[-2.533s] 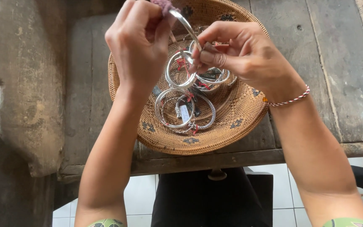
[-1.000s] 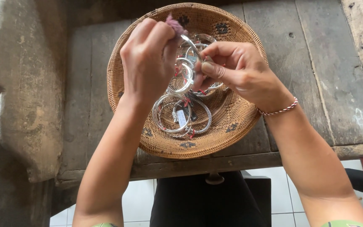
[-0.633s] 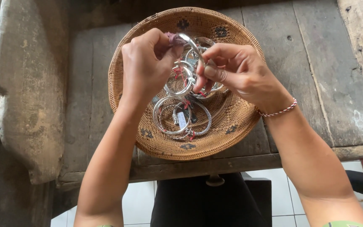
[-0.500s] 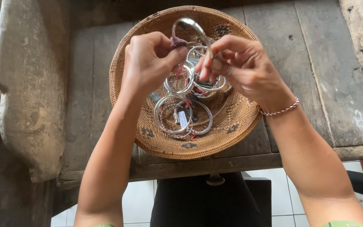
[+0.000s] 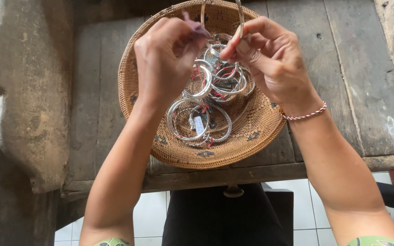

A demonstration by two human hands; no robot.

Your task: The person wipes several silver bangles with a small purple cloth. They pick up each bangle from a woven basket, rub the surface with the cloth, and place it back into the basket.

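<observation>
1. Weathered grey planks make up the wooden table (image 5: 352, 68) in front of you; white floor tiles (image 5: 306, 214) show past its near edge, and a dark stool or seat (image 5: 226, 218) sits below, between your forearms.
2. At the far left, a large worn slab of carved wood (image 5: 28, 91) runs along the table's side.
3. On the planks, a round woven basket (image 5: 160, 150) lies flat, centred under your hands.
4. Inside it, a heap of silver bangles (image 5: 201, 118) with red threads and small tags covers the middle and far part.
5. Your left hand (image 5: 167, 59) is clenched, fingertips pinching a small purple cloth (image 5: 197, 28) over the basket.
6. Your right hand (image 5: 274, 59), a red-and-white cord at the wrist, grips a thin silver bangle (image 5: 240, 20) between thumb and fingers; that bangle stands upright above the basket's far rim, its top cut off by the picture edge.
</observation>
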